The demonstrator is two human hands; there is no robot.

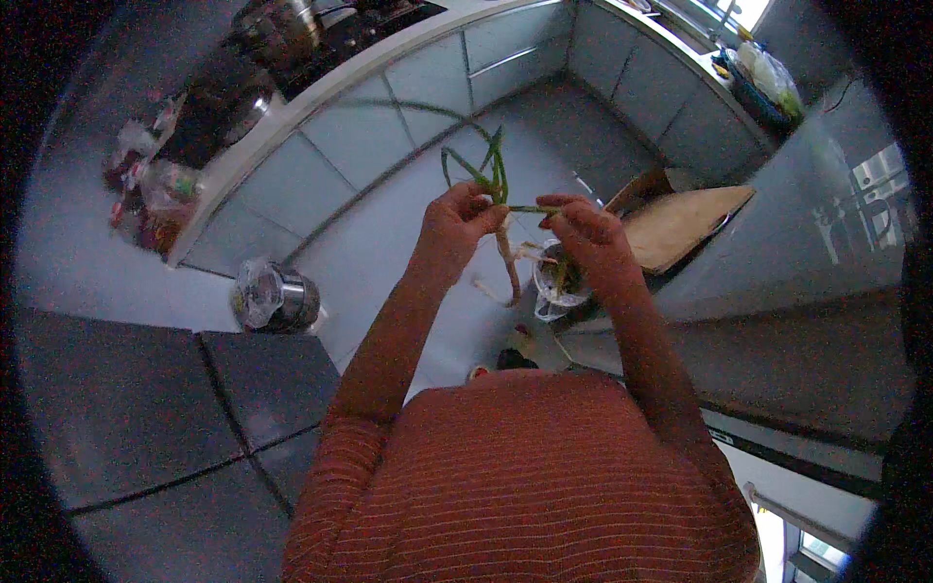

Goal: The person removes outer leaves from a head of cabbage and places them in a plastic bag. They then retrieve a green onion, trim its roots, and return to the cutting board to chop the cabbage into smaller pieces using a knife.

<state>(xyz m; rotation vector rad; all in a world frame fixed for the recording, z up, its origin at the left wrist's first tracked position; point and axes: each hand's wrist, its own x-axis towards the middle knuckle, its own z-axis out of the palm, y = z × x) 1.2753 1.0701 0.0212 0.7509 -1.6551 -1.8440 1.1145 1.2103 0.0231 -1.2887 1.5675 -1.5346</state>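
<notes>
A green onion (500,171) with long bent green leaves and a pale stalk is in my left hand (459,222), pinched between thumb and fingers. Its pale lower end hangs below that hand. From the stalk one green leaf (532,209) stretches sideways to my right hand (594,237), whose fingertips pinch its other end. Partly behind my right hand, lower down, stands a bag-lined waste bin (543,280) with plant scraps in it. Pale strips hang over or near its rim; whether they belong to the onion, I cannot tell.
A steel bin (295,291) with a clear plastic bag stands at left. Brown cardboard (681,222) leans at right beside a glossy grey surface (816,211). Ahead, the counter (364,58) bears a pot (280,29); bagged items (164,189) lie at its left end. A basket (762,91) holds vegetables.
</notes>
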